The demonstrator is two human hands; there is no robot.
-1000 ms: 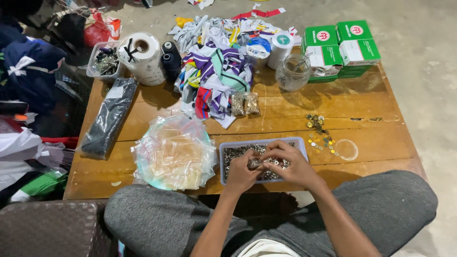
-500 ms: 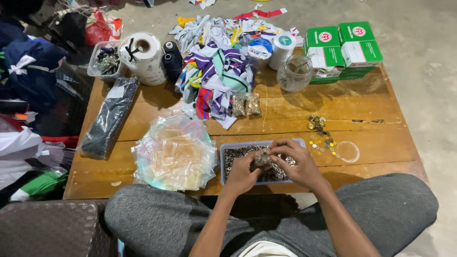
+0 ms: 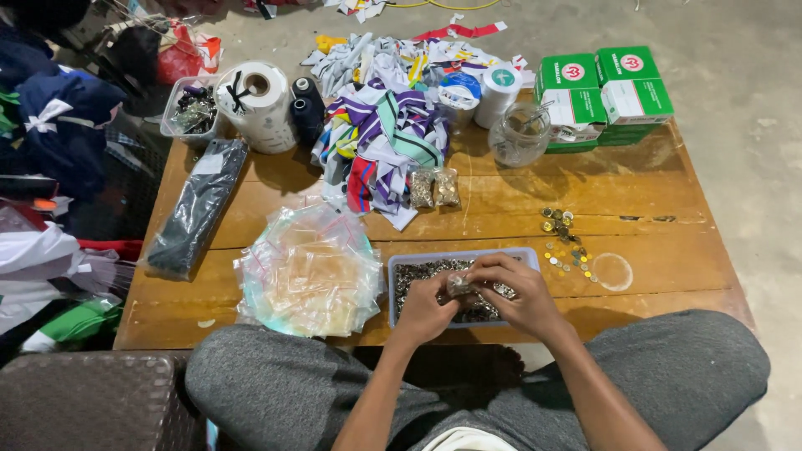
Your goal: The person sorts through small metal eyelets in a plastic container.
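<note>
**Table stock, left to right: small metal parts being bagged**

On the worn, glossy wooden table (image 3: 652, 179) I log first a long dark packet in clear film (image 3: 196, 209), lying flat near the left edge. Behind it sit a clear tub of dark fittings (image 3: 190, 108) and a fat white paper roll (image 3: 261, 104). Next, a slumped heap of crinkly clear zip bags (image 3: 307, 271). At centre, a shallow rectangular grey-blue plastic tray (image 3: 526, 254) sits at the near edge, filled with small dull metal pieces. My left hand (image 3: 424, 311) and right hand (image 3: 516, 292) meet over it, fingers pinched narrow on one small clear bag (image 3: 459, 286) that holds a few of those pieces; I cannot tell its exact contents. Behind lies a striped fabric pile (image 3: 384, 134). Rightward: a round glass jar (image 3: 520, 134), loose brass-coloured bits (image 3: 561, 238), green-and-white cartons (image 3: 606, 92).
</note>
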